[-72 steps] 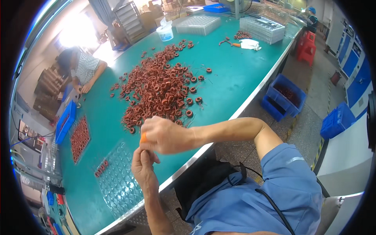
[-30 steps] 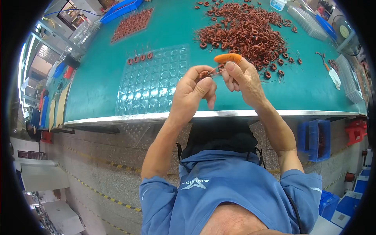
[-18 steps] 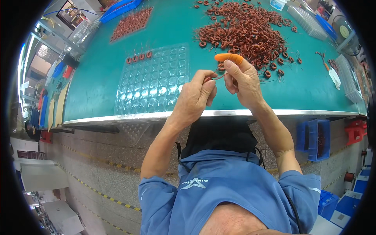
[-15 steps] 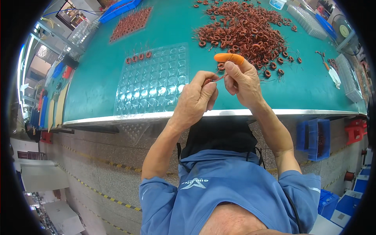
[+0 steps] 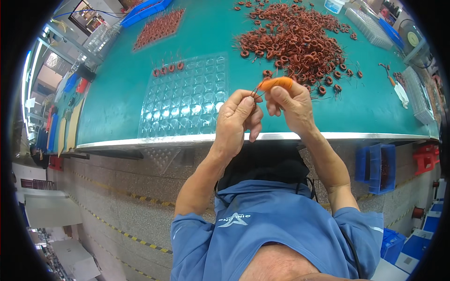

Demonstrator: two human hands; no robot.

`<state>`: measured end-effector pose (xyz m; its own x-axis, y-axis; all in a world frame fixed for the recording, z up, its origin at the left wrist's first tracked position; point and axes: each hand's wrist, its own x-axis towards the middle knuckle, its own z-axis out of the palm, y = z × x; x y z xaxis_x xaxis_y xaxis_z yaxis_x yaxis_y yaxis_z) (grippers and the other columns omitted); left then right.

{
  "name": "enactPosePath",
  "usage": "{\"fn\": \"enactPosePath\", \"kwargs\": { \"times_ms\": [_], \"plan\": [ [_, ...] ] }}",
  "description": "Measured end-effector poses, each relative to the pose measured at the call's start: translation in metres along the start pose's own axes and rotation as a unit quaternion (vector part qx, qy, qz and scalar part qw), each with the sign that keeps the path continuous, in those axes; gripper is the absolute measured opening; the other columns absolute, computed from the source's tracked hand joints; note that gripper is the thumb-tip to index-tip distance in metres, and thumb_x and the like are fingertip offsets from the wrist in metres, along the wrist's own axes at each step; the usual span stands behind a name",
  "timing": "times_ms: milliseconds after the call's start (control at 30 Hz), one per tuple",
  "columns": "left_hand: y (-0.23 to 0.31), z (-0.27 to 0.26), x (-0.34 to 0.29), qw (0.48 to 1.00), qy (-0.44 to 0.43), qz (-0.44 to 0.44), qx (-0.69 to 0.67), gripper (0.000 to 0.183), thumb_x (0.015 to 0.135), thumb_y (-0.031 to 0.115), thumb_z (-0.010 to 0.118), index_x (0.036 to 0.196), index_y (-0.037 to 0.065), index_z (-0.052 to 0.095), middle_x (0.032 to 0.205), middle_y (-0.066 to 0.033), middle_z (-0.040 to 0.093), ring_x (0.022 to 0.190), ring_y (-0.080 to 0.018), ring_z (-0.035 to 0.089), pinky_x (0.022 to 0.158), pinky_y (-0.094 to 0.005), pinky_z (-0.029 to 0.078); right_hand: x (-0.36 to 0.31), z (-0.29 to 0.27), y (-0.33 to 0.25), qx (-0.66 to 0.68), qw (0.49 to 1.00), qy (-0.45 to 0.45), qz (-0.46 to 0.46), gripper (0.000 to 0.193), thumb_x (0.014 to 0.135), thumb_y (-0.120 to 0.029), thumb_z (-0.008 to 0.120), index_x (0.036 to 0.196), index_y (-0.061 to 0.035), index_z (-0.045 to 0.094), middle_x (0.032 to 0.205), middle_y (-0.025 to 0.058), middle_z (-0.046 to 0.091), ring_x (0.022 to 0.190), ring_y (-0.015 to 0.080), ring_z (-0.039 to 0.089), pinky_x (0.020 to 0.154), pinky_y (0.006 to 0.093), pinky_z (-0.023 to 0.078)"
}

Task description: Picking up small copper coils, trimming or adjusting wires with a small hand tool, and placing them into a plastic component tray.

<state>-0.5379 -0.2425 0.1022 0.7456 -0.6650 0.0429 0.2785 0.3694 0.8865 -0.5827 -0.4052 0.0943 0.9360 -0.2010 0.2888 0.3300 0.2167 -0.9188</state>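
Note:
My left hand [image 5: 236,117] is closed, thumb against fingers, around a small copper-wound ring coil, mostly hidden by the fingers. The coil's wire leads [image 5: 256,92] stick up from this grip. My right hand [image 5: 291,105] meets it from the right, closed, with an orange finger cot [image 5: 275,84] on its index finger. Its fingertip and thumb are at the leads. Left of the hands lies a clear plastic tray [image 5: 174,99] with round pockets. Several ring coils [image 5: 171,68] stand in its far row, leads upward. Beyond my right hand spreads a large heap of similar coils [image 5: 300,44].
A filled batch of coils [image 5: 159,29] lies at the far left beside a blue bin [image 5: 145,10]. Clear trays [image 5: 415,93] are stacked at the right edge, near a white-wrapped tool [image 5: 400,93]. The table's metal front edge [image 5: 281,136] runs below my hands.
My right index finger has come down and left, its orange tip now at the leads by my left hand. My left hand has turned more upright, hiding most of the coil.

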Motion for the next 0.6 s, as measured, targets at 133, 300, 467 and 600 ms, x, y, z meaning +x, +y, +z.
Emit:
{"fn": "enactPosePath", "kwargs": {
  "times_ms": [133, 300, 467, 600],
  "plan": [
    [-0.001, -0.001, -0.002, 0.998, -0.029, -0.015, 0.047, 0.025, 0.103, 0.023, 0.042, 0.104, 0.0, 0.052, 0.065, -0.0034, 0.046, 0.046, -0.0115, 0.045, 0.042, -0.0241, 0.038, -0.005, 0.0, -0.005, -0.239, 0.967, 0.02, -0.09, 0.024, 0.094, -0.021, 0.063, 0.103, 0.0011, 0.068, 0.074, 0.0013, 0.063, 0.059, 0.0055, 0.056, 0.051, 0.0189, 0.041],
    [-0.003, 0.0, -0.007, 0.982, -0.045, 0.032, 0.18, 0.028, 0.103, 0.025, 0.043, 0.108, -0.001, 0.052, 0.068, -0.0037, 0.047, 0.051, -0.0115, 0.048, 0.047, -0.0236, 0.042, -0.002, 0.005, -0.013, -0.062, 0.998, 0.028, 0.01, 0.024, 0.097, -0.017, 0.057, 0.102, 0.0027, 0.068, 0.072, 0.002, 0.06, 0.058, 0.0073, 0.054, 0.05, 0.0204, 0.041],
    [-0.009, 0.007, -0.01, 0.885, -0.076, 0.164, 0.429, 0.022, 0.103, 0.017, 0.041, 0.111, -0.002, 0.05, 0.063, -0.0018, 0.049, 0.051, -0.0094, 0.048, 0.047, -0.0238, 0.039, 0.005, -0.008, -0.03, -0.107, 0.991, -0.019, 0.083, 0.022, 0.091, -0.016, 0.058, 0.09, 0.004, 0.068, 0.06, -0.0003, 0.053, 0.049, 0.0062, 0.047, 0.045, 0.021, 0.036],
    [-0.008, 0.003, -0.008, 0.957, -0.027, 0.07, 0.279, 0.023, 0.103, 0.019, 0.041, 0.109, -0.001, 0.051, 0.066, -0.0025, 0.048, 0.051, -0.009, 0.048, 0.046, -0.0228, 0.039, 0.006, -0.007, -0.015, -0.05, 0.997, -0.014, 0.057, 0.028, 0.097, -0.02, 0.054, 0.097, 0.0047, 0.067, 0.065, 0.0012, 0.054, 0.053, 0.0071, 0.049, 0.047, 0.0205, 0.037]
  ]
}}
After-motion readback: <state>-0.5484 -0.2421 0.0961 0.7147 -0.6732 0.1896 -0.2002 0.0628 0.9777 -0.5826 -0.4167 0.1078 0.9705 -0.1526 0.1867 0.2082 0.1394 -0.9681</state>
